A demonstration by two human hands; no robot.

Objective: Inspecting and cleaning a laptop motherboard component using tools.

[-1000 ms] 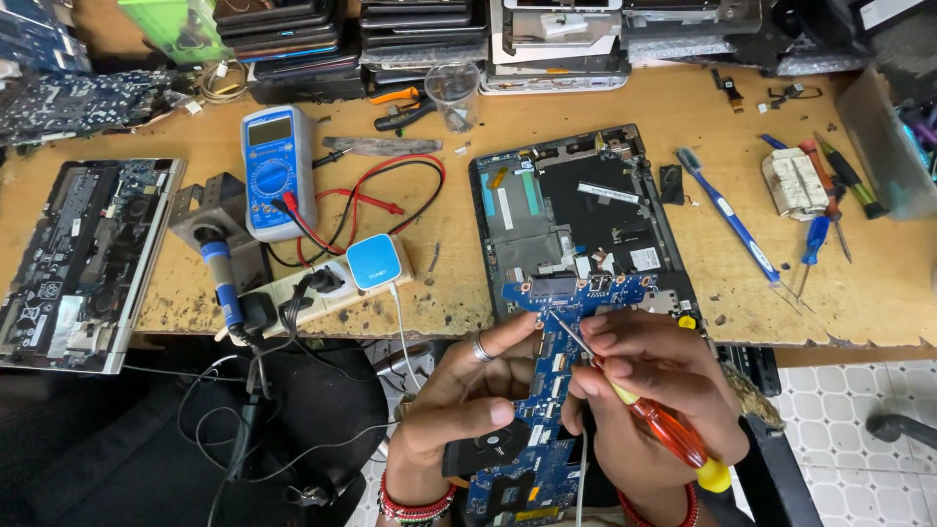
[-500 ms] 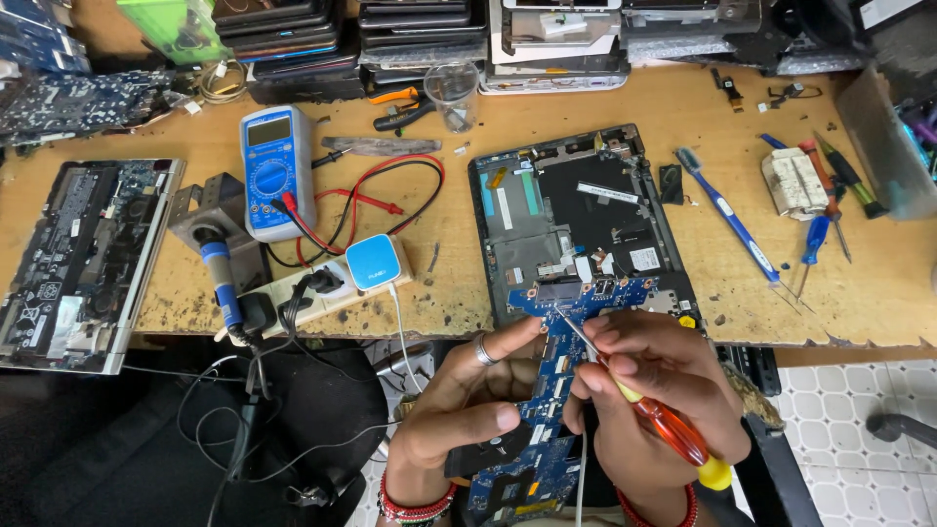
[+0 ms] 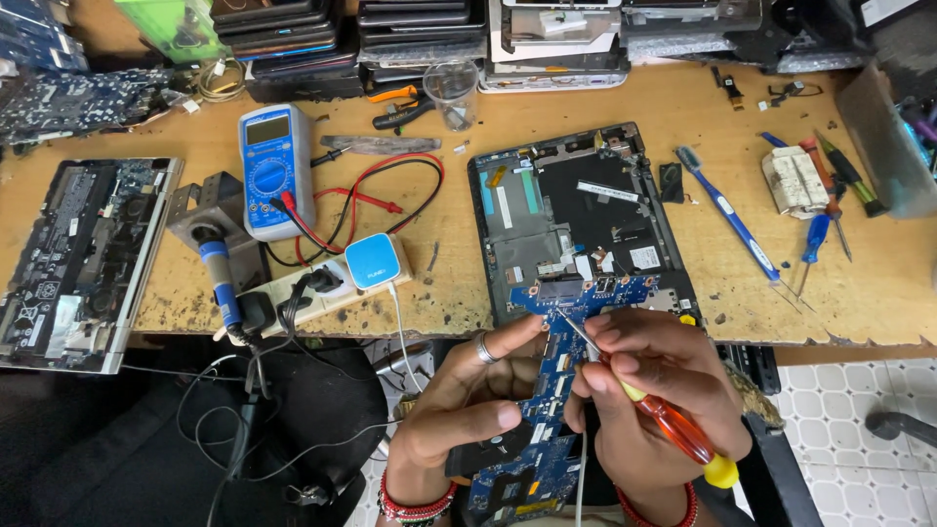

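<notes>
My left hand, with a ring on one finger, grips a blue circuit board from its left side and holds it tilted over the front edge of the workbench. My right hand is shut on a screwdriver with an orange and yellow handle. Its thin metal tip rests on the upper part of the board. Just beyond the board lies an opened laptop base, dark and stripped inside.
A blue multimeter with red and black leads, a soldering iron in its stand, a power strip and a second opened laptop lie to the left. A blue toothbrush and small screwdrivers lie right. Stacked laptops line the back.
Both hands keep their hold on the board and screwdriver, with only a slight shift of the fingers and the tool tip. Nothing on the bench has moved.
</notes>
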